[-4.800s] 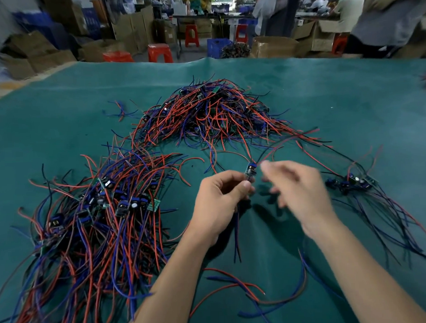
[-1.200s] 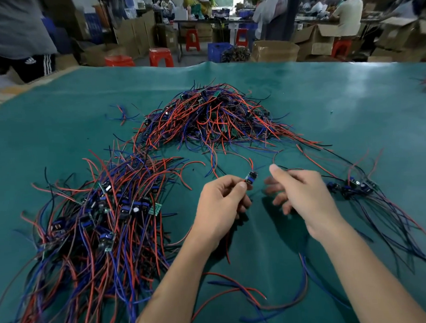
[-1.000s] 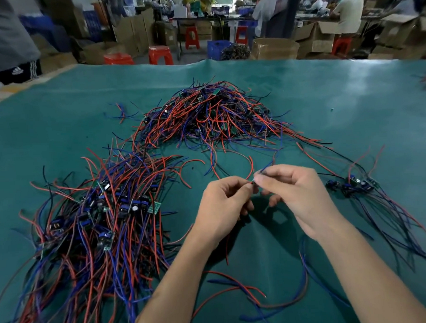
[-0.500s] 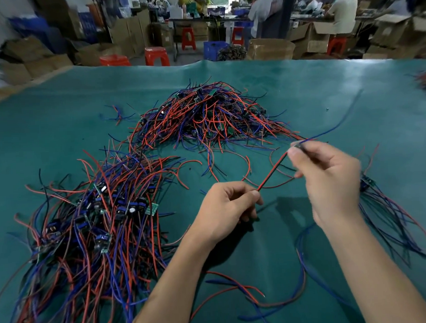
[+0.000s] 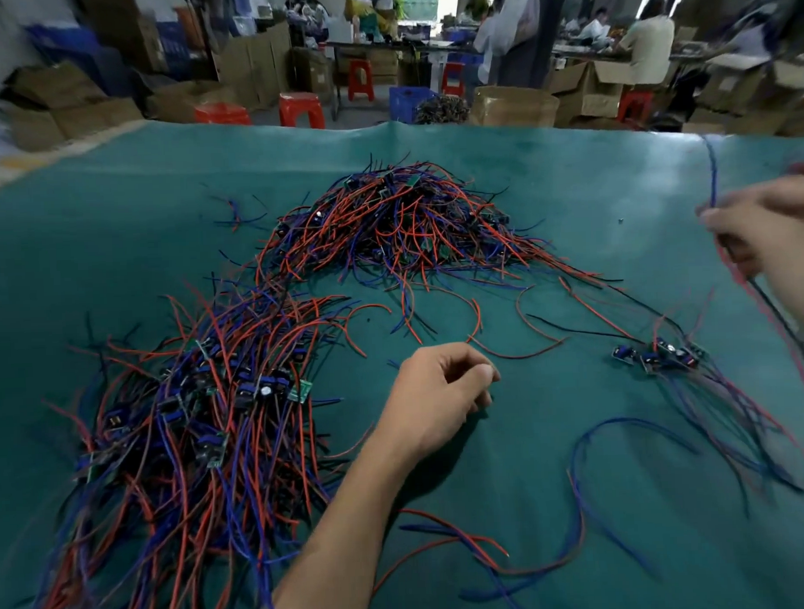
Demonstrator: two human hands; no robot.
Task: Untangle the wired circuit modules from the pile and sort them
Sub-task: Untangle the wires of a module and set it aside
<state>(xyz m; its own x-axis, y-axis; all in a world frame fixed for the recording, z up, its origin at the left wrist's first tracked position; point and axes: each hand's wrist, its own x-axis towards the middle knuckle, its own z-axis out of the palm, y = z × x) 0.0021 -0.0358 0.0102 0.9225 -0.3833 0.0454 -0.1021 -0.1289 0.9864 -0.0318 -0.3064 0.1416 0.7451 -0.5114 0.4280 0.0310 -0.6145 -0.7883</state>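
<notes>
A tangled pile of red and blue wired circuit modules (image 5: 411, 226) lies at the back middle of the green table (image 5: 115, 232). A larger spread heap of modules and wires (image 5: 190, 425) covers the left front. A small group of modules (image 5: 657, 357) sits on the right, its wires trailing toward the front right. My left hand (image 5: 444, 389) hovers at the centre with fingers curled and thumb on the index finger; nothing shows in it. My right hand (image 5: 775, 227), blurred at the right edge, grips a wire bundle (image 5: 779, 332): blue rising above, red and dark strands hanging below.
Loose red and blue wires (image 5: 468, 543) lie near the front edge, and a blue wire loop (image 5: 578, 457) curls right of my left forearm. Beyond the table's far edge stand cardboard boxes (image 5: 511, 104), red stools (image 5: 300, 108) and seated people.
My right hand swept from beside my left hand far out to the right, taking the wires with it. The red wire stretched between both hands no longer reaches my left hand.
</notes>
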